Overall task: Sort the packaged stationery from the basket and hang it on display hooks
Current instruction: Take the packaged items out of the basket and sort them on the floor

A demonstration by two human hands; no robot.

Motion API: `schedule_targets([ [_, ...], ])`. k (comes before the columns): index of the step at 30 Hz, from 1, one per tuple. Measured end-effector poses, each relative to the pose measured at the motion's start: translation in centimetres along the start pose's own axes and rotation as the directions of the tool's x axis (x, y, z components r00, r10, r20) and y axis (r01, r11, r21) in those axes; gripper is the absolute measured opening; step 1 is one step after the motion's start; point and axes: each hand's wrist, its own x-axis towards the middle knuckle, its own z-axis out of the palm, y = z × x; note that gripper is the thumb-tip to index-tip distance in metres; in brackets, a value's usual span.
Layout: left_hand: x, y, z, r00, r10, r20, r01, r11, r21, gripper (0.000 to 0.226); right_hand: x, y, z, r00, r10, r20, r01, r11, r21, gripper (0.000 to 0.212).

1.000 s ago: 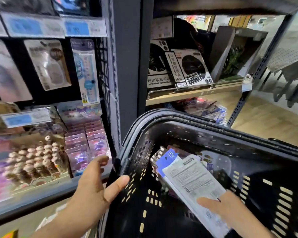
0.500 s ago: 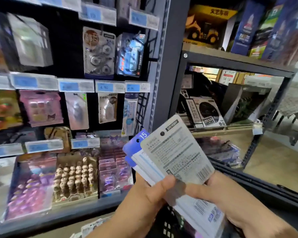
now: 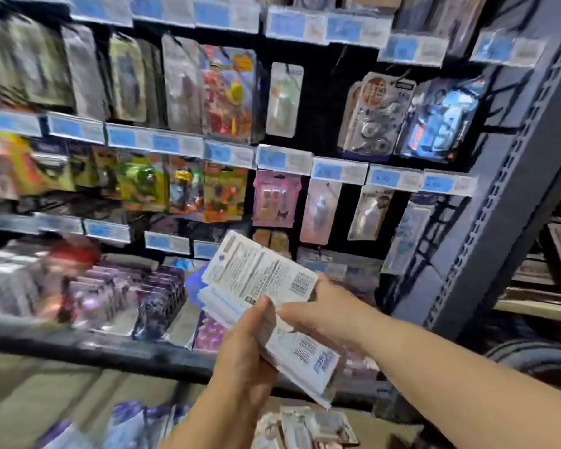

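We face the display wall, whose hanging packets and blue price labels are blurred, with a grey slotted upright at its right edge. Low before that wall our left hand grips the stack of packaged stationery from below, thumb curled over its printed back. Our right hand pinches the top white card, which is fanned up toward the wall.
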Motion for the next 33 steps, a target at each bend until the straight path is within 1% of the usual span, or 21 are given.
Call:
schedule_targets([
  [2,0.8,1.4,-2.7,0.999,0.029,-0.017,-0.029,1.0,0.0,0.032,1.9,-0.3,3.0,0.994,-0.106,-0.004,0.106,0.994,-0.019,0.036],
  [4,1.5,2.6,-5.2,0.998,0.008,-0.064,-0.007,1.0,0.017,0.02,3.6,-0.3,5.5,0.981,-0.192,0.023,0.19,0.978,0.089,0.031],
  [6,2.4,3.9,-7.9,0.994,-0.015,-0.105,0.019,0.999,0.031,0.022,5.5,0.1,8.3,0.967,-0.248,0.056,0.233,0.953,0.195,0.034],
  [8,3.2,5.0,-10.1,0.987,-0.034,-0.155,0.04,0.999,0.037,0.033,7.0,0.5,10.9,0.958,-0.285,0.034,0.265,0.923,0.278,0.036],
  [10,3.9,5.8,-12.0,0.979,-0.043,-0.2,0.052,0.998,0.043,0.03,8.0,1.0,12.9,0.948,-0.315,0.054,0.277,0.895,0.351,0.036],
  [11,4.3,6.1,-13.0,0.976,-0.038,-0.214,0.049,0.998,0.049,0.03,8.4,1.4,13.8,0.937,-0.339,0.083,0.292,0.892,0.345,0.04],
  [13,4.7,6.4,-14.7,0.977,-0.068,-0.203,0.083,0.994,0.067,0.045,9.0,2.7,15.4,0.904,-0.394,0.165,0.367,0.914,0.173,0.045],
  [14,4.9,6.4,-15.5,0.976,-0.098,-0.194,0.115,0.99,0.078,0.054,9.2,3.4,16.0,0.886,-0.417,0.204,0.406,0.909,0.092,0.04],
  [15,5.0,6.3,-16.4,0.974,-0.123,-0.193,0.14,0.987,0.08,0.059,9.3,4.2,16.7,0.878,-0.412,0.242,0.405,0.911,0.08,0.032],
  [16,5.1,6.1,-17.3,0.97,-0.132,-0.202,0.152,0.985,0.086,0.061,9.3,4.9,17.3,0.879,-0.399,0.262,0.388,0.917,0.095,0.033],
  [17,5.1,5.9,-18.1,0.967,-0.137,-0.215,0.158,0.984,0.085,0.06,9.4,5.8,17.9,0.878,-0.411,0.245,0.387,0.911,0.143,0.045],
  [18,5.1,5.6,-18.9,0.964,-0.137,-0.228,0.161,0.983,0.091,0.058,9.4,6.8,18.5,0.889,-0.394,0.233,0.356,0.915,0.187,0.053],
  [19,5.0,5.3,-19.6,0.964,-0.137,-0.228,0.162,0.982,0.097,0.056,9.3,7.6,19.0,0.896,-0.377,0.235,0.331,0.919,0.212,0.046],
  [21,4.8,4.6,-20.6,0.963,-0.153,-0.223,0.183,0.976,0.119,0.052,9.7,8.9,19.8,0.918,-0.336,0.212,0.297,0.934,0.197,0.02],
  [22,4.8,4.2,-21.1,0.96,-0.158,-0.231,0.193,0.971,0.139,0.048,10.0,9.7,20.2,0.932,-0.31,0.19,0.276,0.944,0.183,0.027],
  [25,5.0,3.1,-22.1,0.947,-0.164,-0.276,0.219,0.959,0.183,0.034,10.6,11.6,20.3,0.963,-0.145,0.225,0.1,0.975,0.2,0.069],
  [27,5.1,2.1,-22.5,0.928,-0.178,-0.328,0.253,0.946,0.201,0.033,10.7,12.7,20.3,0.959,-0.031,0.281,-0.003,0.993,0.119,0.092],
  [28,5.1,1.5,-22.7,0.915,-0.186,-0.359,0.277,0.935,0.221,0.03,10.7,13.4,20.3,0.946,0.009,0.325,-0.049,0.992,0.113,0.098],
  [29,5.1,0.9,-23.2,0.905,-0.192,-0.381,0.295,0.927,0.234,0.03,10.7,13.9,20.4,0.928,0.047,0.369,-0.113,0.981,0.159,0.094],
  [31,4.9,-0.3,-23.6,0.883,-0.205,-0.422,0.333,0.907,0.257,0.03,10.4,14.8,20.2,0.895,0.115,0.431,-0.281,0.896,0.345,0.062],
  [33,4.7,-1.2,-24.1,0.872,-0.223,-0.436,0.367,0.887,0.281,0.029,9.8,15.7,19.7,0.85,0.183,0.493,-0.411,0.816,0.406,0.037],
])
